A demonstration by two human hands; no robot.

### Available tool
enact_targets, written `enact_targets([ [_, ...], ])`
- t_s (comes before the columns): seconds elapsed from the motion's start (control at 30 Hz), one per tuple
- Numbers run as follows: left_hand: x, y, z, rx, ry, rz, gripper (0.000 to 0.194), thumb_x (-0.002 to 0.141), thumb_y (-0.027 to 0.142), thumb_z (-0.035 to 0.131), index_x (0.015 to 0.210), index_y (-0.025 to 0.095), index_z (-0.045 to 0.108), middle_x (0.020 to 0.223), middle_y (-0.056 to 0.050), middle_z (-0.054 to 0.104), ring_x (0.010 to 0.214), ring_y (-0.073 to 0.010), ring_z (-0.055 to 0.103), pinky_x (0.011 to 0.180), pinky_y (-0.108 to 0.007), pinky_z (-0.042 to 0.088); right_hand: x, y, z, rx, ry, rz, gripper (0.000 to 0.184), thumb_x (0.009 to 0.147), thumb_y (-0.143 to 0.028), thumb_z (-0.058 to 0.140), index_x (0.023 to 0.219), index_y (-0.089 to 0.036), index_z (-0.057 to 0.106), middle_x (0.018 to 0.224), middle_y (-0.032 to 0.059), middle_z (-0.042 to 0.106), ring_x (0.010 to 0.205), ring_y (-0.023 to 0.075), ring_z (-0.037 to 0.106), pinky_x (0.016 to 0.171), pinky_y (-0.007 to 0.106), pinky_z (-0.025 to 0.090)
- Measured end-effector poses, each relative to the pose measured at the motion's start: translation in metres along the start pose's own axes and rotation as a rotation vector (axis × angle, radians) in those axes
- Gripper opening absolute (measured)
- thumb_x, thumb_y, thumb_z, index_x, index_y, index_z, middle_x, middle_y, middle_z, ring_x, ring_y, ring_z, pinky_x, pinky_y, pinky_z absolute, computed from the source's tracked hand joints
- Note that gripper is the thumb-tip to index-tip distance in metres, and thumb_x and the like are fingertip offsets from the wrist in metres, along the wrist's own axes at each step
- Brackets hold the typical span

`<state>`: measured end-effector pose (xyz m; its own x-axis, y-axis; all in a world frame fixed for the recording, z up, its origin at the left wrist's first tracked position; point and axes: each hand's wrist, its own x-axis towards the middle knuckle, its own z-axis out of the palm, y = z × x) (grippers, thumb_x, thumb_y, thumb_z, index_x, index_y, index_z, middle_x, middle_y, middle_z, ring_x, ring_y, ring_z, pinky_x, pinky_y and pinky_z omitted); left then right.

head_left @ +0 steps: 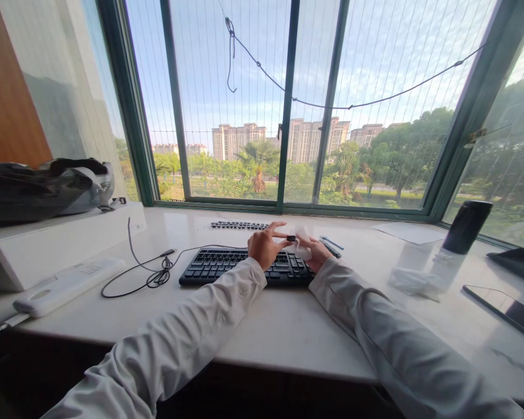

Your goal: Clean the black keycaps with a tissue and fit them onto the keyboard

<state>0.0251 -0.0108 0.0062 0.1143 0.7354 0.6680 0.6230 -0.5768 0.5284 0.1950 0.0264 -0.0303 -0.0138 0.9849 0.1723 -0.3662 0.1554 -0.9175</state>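
The desk [288,331] ran pale and wide under the window [288,99], and everything on it sat back from the near edge, leaving bare room for the forearms. At ten o'clock from the hands a grey bag [43,186] lay on a white box [56,244], with a white power strip [65,285] just in front of it. At three o'clock stood a bottle [456,244] with a dark cap, upright. A sheet of paper [408,233] lay at two o'clock.

The keyboard [227,267] lay square to the person, directly under the hands, its cable [152,273] bunched loosely at nine o'clock. Rows of loose keycaps [238,225] lay at twelve o'clock, just beyond it.

The left hand [264,247] was raised over the keyboard's right half, thumb and forefinger pinched shut on a small black keycap [291,238], the other fingers spread clear, seemingly to keep it turned toward the cloth. The right hand [317,253] was cupped and closed around a white cloth [302,244], pressed against the keycap. A pen [332,241] lay at two o'clock of that hand, near it.
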Motion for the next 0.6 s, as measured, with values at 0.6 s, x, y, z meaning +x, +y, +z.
enact_targets([
  [0.6, 0.004, -0.022, 0.008, 0.115, 0.077, 0.261, 0.015, 0.083, 0.039, 0.063, 0.085, 0.032, 0.075, 0.095, 0.005, 0.074, 0.091, -0.0154, 0.069, 0.069, -0.023, 0.048, -0.001, -0.016, -0.003, -0.389, 0.023, -0.037, 0.049, 0.078, -0.046, 0.046, 0.106, -0.011, 0.068, 0.068, 0.0054, 0.063, 0.056, 0.0158, 0.054, 0.052, 0.027, 0.042],
])
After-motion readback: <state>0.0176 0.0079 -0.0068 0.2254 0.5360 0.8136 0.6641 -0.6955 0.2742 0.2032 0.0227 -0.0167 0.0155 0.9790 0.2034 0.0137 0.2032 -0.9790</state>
